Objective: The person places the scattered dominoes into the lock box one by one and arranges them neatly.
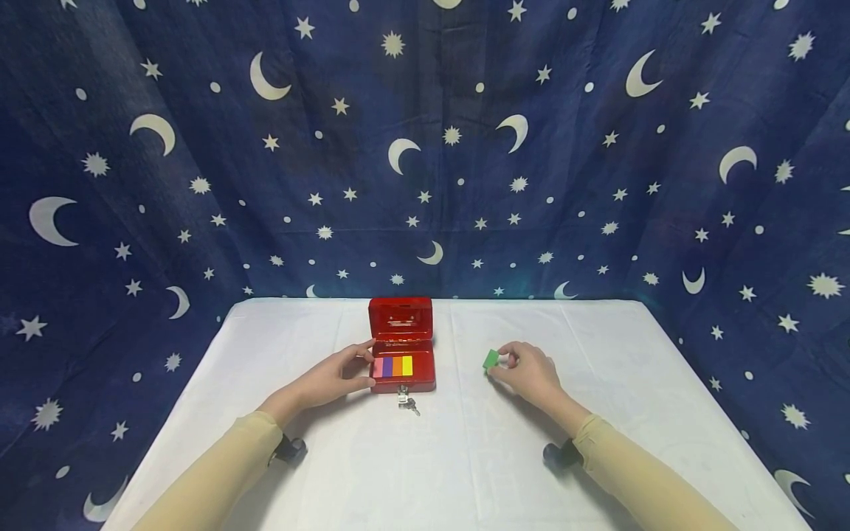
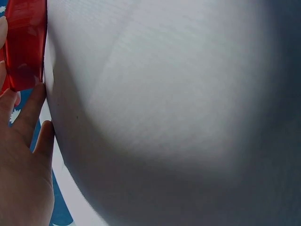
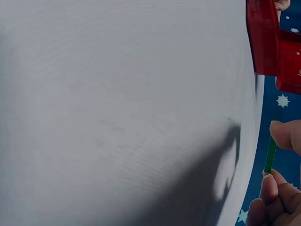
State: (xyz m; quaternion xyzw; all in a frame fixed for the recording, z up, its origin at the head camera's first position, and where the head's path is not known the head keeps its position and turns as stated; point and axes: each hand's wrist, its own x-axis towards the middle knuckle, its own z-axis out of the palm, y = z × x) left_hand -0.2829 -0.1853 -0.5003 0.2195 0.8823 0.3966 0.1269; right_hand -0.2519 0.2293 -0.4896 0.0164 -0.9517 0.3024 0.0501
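A small red metal cash box point(image 1: 425, 369) stands with its lid point(image 1: 401, 310) raised. Inside, at its left, pink, purple, orange and yellow rectangular pieces point(image 1: 397, 366) lie side by side. My left hand point(image 1: 332, 376) rests against the box's left side, thumb near the front corner, fingers extended; the left wrist view shows fingertips on the red wall point(image 2: 26, 52). To the right of the box, my right hand point(image 1: 531, 372) pinches a thin green rectangular block point(image 1: 491, 359) between thumb and fingers, tilted. In the right wrist view the green block point(image 3: 271, 155) shows its narrow edge.
Keys point(image 1: 412, 405) hang from the lock at the box's front. White cloth covers the table point(image 1: 465, 472). Behind it hangs a dark blue curtain point(image 1: 465, 96) with moons and stars. Each wrist bears a small black camera.
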